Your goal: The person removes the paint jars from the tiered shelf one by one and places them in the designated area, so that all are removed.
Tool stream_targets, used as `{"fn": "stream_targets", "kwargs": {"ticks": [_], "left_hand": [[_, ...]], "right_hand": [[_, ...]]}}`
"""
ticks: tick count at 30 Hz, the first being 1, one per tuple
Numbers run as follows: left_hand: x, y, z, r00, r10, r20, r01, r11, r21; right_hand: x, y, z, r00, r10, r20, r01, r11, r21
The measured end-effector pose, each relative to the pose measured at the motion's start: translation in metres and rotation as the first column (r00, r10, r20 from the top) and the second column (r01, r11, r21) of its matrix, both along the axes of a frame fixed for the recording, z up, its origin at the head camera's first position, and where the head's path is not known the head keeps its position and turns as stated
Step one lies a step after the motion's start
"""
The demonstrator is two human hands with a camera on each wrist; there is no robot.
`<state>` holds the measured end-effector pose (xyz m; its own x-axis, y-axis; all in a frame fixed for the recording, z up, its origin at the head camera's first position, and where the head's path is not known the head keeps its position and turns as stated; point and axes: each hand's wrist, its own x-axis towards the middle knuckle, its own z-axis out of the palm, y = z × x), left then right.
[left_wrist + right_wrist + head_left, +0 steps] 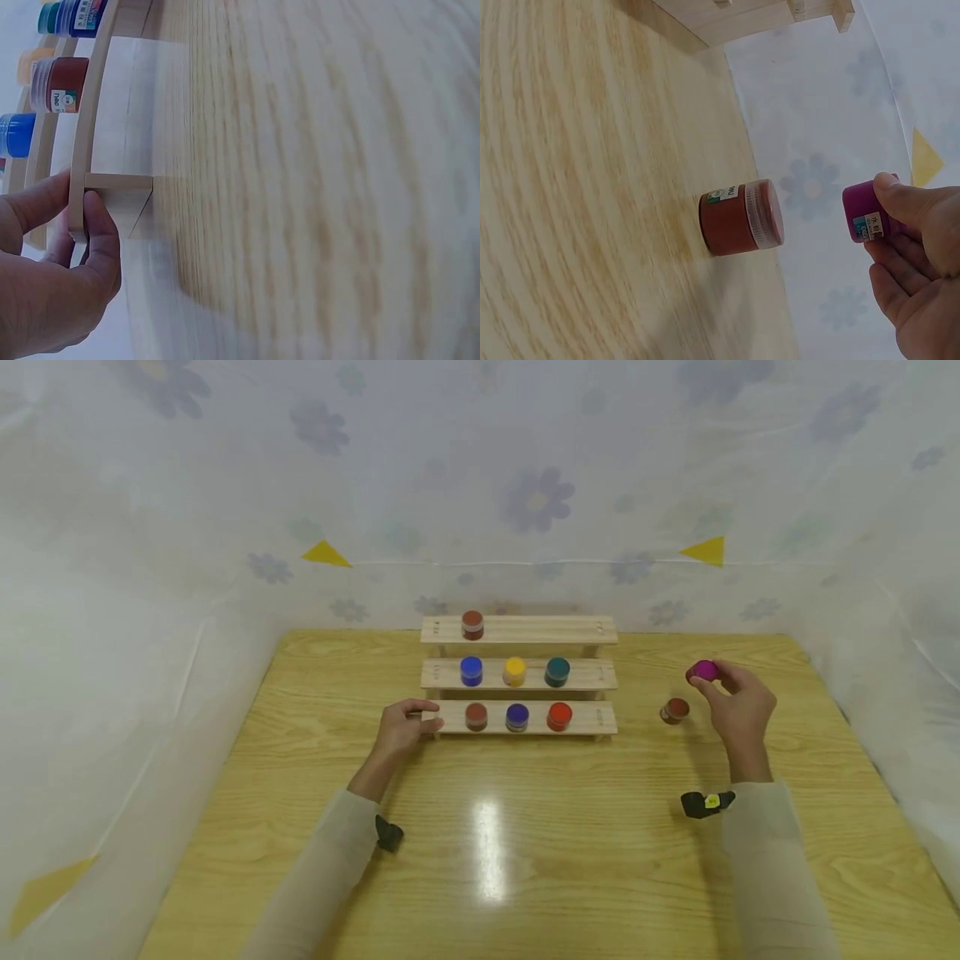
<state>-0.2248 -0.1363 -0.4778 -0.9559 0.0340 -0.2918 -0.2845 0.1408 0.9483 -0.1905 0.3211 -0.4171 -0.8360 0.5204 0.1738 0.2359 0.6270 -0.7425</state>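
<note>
My right hand pinches a small purple paint jar above the right side of the table. Below it, a brown paint jar with a clear lid stands upright on the wood. My left hand grips the left end of the lowest step of a three-step wooden rack, thumb and fingers on either face of the board. That step bears a brown jar, a dark violet-blue jar and a red jar.
On the middle step sit a blue jar, a yellow jar and a dark green jar. One reddish-brown jar stands at the left of the top step. A flower-patterned white curtain hangs behind the wooden table.
</note>
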Motion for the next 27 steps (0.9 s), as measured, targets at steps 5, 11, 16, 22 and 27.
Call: {"fn": "stream_targets", "kwargs": {"ticks": [5, 11, 16, 22, 27], "left_hand": [[0.001, 0.001, 0.001, 1.000, -0.011, -0.007, 0.011, 1.000, -0.009], [0.001, 0.000, 0.001, 1.000, 0.001, 0.007, -0.001, 1.000, -0.005], [0.001, 0.000, 0.001, 1.000, -0.008, -0.002, 0.008, 1.000, -0.013], [0.000, 0.000, 0.001, 1.000, -0.008, -0.001, 0.008, 1.000, -0.020], [0.000, -0.001, 0.000, 1.000, -0.011, -0.013, 0.011, 1.000, 0.006]], "right_hand": [[0.004, 0.006, -0.007, 0.999, -0.010, 0.033, 0.010, 1.000, -0.004], [0.005, 0.011, -0.016, 0.998, -0.013, 0.059, 0.016, 0.999, -0.047], [0.009, 0.012, -0.019, 0.998, -0.023, 0.067, 0.025, 0.999, -0.036], [0.012, 0.016, -0.023, 0.996, -0.012, 0.083, 0.017, 0.998, -0.057], [0.015, 0.018, -0.030, 0.992, 0.016, 0.128, -0.010, 0.999, -0.049]]}}
